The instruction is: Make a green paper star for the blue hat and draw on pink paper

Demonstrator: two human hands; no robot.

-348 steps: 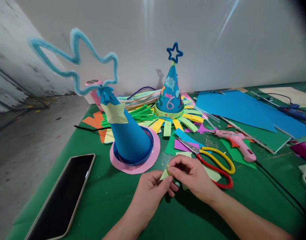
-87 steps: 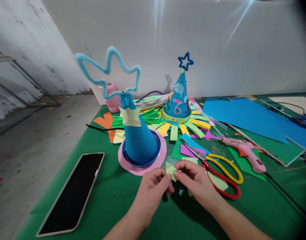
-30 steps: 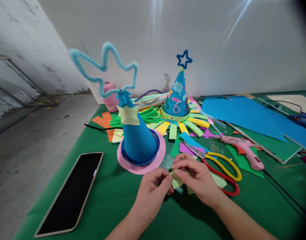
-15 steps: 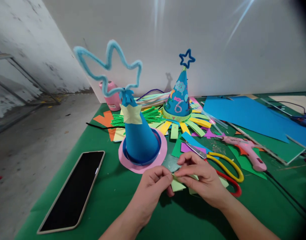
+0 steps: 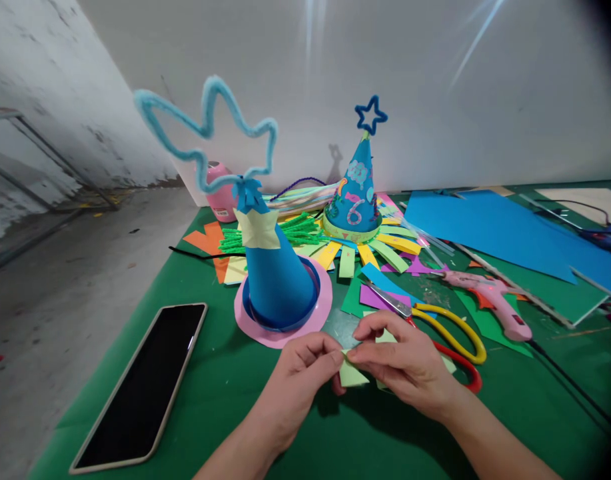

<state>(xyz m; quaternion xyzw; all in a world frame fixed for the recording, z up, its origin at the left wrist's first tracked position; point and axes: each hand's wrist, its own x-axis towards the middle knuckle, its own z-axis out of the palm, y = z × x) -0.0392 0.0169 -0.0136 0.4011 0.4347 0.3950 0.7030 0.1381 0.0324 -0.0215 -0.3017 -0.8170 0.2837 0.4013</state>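
Observation:
Between my two hands is a small pale green paper piece (image 5: 352,375). My left hand (image 5: 305,370) pinches its left side between thumb and fingers. My right hand (image 5: 405,357) closes on its upper edge with thumb and forefinger; other pale green scraps lie under that hand, partly hidden. Just beyond stands a blue paper cone hat (image 5: 278,280) on a pink brim (image 5: 330,293), with a pale yellow star on its side and a large light blue pipe-cleaner star (image 5: 270,150) on top. Scissors (image 5: 452,313) with yellow and red handles lie beside my right hand.
A phone (image 5: 142,387) lies at left. A pink glue gun (image 5: 490,300) with a black cord lies at right. Behind are a decorated blue cone hat (image 5: 358,193), green pipe cleaners (image 5: 300,230), a pink bottle (image 5: 220,197) and a blue sheet (image 5: 485,227).
My fingers have shifted slightly on the pale green paper, and more of it shows. The whole view has moved a little; the things on the table stay in place.

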